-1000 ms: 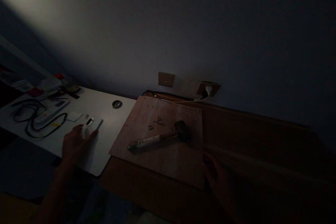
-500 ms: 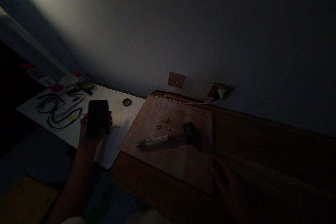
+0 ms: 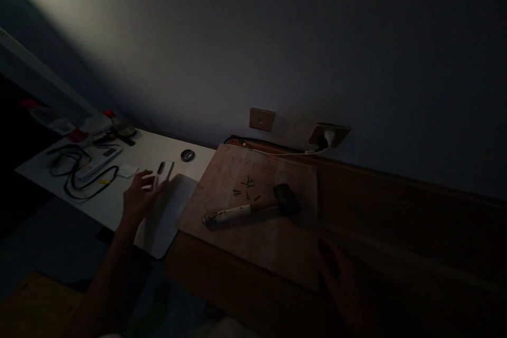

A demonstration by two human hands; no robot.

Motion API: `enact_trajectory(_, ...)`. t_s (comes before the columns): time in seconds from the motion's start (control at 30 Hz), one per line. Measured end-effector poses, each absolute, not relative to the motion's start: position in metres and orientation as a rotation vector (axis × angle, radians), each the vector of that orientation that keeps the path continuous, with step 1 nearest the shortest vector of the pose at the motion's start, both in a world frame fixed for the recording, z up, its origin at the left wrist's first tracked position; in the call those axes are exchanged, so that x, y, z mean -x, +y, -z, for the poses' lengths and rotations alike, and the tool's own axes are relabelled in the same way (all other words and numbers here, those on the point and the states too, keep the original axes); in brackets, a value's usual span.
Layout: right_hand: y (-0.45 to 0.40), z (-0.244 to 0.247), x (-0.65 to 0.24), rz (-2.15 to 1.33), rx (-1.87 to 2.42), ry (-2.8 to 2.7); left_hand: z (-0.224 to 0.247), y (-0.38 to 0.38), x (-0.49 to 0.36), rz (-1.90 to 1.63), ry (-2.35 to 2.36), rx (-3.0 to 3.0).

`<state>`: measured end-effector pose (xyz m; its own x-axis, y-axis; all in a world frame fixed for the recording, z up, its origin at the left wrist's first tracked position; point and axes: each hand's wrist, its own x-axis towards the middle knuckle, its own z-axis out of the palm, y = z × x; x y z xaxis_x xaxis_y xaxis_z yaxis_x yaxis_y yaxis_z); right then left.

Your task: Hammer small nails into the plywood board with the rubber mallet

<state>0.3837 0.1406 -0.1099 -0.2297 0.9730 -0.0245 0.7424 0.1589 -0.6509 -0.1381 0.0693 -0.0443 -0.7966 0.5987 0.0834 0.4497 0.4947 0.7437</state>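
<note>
One phone (image 3: 166,169) is pinched between thumb and loosely spread fingers of the left hand (image 3: 137,196), toward the white worktop (image 3: 158,240)'s right edge. Repositioning seems underway, calling for steady grip; the right hand (image 3: 336,266)'s fingers are too dark to tell.

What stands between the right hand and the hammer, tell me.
Nothing visible does. The right hand is at the right edge of the wooden board, where the hammer lies; the small metal pieces are beyond its handle, off that path. Darkness could hide something tiny.
</note>
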Motion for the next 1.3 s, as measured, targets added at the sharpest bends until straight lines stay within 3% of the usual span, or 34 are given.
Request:
enact_trajectory(0.13,0.137,0.107,-0.375,-0.529,1.488,-2.193,0.05,0.064,0.138,-0.529,2.851,-1.358)
enact_trajectory(0.3,0.132,0.113,-0.369,-0.366,1.41,-2.361,0.05,0.061,0.136,-0.28,2.934,-1.393)
enact_trajectory(0.4,0.131,0.116,-0.369,-0.311,1.414,-2.388,0.053,0.067,0.125,-0.356,2.921,-1.627)
enact_trajectory(0.5,0.132,0.115,-0.368,-0.276,1.388,-2.401,0.06,0.079,0.103,-0.483,2.62,-1.751)
enact_trajectory(0.73,0.135,0.108,-0.372,-0.324,1.411,-2.352,0.069,0.094,0.052,-0.785,2.399,-1.515)
enact_trajectory(1.0,0.143,0.127,-0.466,-0.471,1.76,-1.949,0.083,0.099,-0.023,-0.61,2.188,-1.975)
enact_trajectory(1.17,0.139,0.112,-0.509,-0.495,2.069,-1.712,0.093,0.11,-0.055,-0.52,1.955,-2.31)
enact_trajectory(1.3,0.14,0.098,-0.516,-0.552,2.029,-1.66,0.09,0.127,-0.07,-0.667,1.9,-2.376)
